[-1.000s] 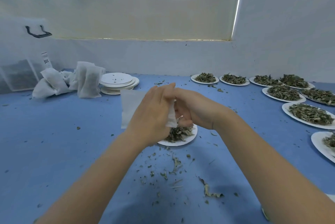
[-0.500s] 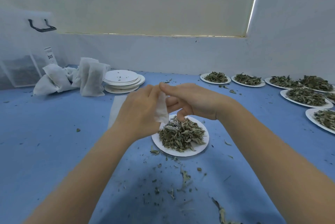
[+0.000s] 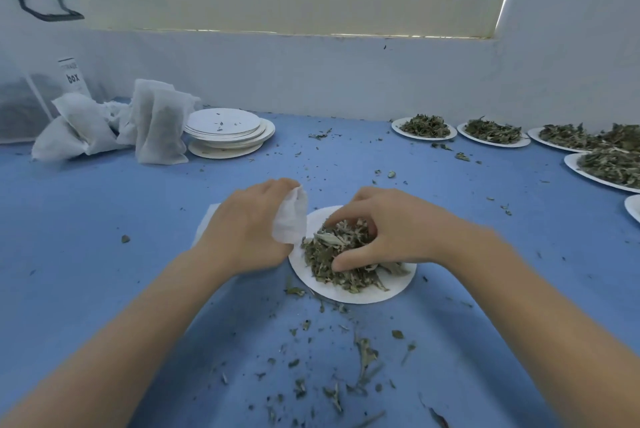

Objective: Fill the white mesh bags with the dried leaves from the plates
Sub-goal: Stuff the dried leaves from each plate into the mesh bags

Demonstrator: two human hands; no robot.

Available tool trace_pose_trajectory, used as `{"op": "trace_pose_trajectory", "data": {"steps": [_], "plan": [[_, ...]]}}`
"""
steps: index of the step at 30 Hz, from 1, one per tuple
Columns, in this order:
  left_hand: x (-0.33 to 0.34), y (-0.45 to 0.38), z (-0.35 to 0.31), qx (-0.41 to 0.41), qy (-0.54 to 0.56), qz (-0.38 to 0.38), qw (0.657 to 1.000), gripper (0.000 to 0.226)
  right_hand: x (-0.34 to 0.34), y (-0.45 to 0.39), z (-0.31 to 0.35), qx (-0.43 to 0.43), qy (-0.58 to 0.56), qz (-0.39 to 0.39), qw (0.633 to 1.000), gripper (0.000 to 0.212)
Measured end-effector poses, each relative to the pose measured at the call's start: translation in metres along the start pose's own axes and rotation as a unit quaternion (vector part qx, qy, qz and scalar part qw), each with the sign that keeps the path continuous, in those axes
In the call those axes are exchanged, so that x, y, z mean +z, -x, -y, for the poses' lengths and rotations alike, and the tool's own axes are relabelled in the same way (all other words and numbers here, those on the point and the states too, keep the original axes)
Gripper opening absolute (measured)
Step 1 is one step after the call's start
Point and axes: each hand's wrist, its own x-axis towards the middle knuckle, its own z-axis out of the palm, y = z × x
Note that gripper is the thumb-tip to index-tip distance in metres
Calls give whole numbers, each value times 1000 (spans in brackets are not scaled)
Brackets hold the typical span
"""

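Far right of the right hand (image 3: 384, 230), several heaped plates (image 3: 491, 131) are awaiting emptying; far left of the left hand (image 3: 249, 230), filled bags (image 3: 157, 122) are resting. The left hand is pinching a white mesh bag (image 3: 291, 216); the right is clutching dried leaves (image 3: 332, 254).

My only view comes from a head-worn camera, looking forward and down, close over the flat blue-covered desk (image 3: 104, 219), toward the white wall (image 3: 311, 81).

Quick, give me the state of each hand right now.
Left hand: grips the white mesh bag.
Right hand: fingers curled round a clump of dried leaves on the plate.
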Motion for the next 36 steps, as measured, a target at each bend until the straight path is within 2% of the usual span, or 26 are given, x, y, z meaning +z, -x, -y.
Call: {"op": "trace_pose_trajectory", "data": {"steps": [5,8,10,17,21,27,34,36], "plan": [[5,5,2,10,20,13,1000,34,6,-4,11,-17,55,-13,998,37],[7,8,-1,20,26,18,999,52,4,-3,11,-19,49,-22,998,29],[7,11,-3,17,36,5,999,56,0,-1,8,-13,45,-42,998,28],[7,10,-10,4,69,-22,997,59,-10,0,10,-65,-12,-214,975,26],[7,10,-14,-34,117,-32,992,59,0,-2,17,-74,-40,-270,959,25],[4,11,-23,-58,209,-72,974,50,14,-5,23,-83,-120,-282,948,18],[2,10,-24,-82,211,-91,970,49,21,-5,25,-85,-89,-279,952,19],[0,11,-26,-66,200,-98,973,48,21,-6,27,-93,-62,-285,952,17]]}}
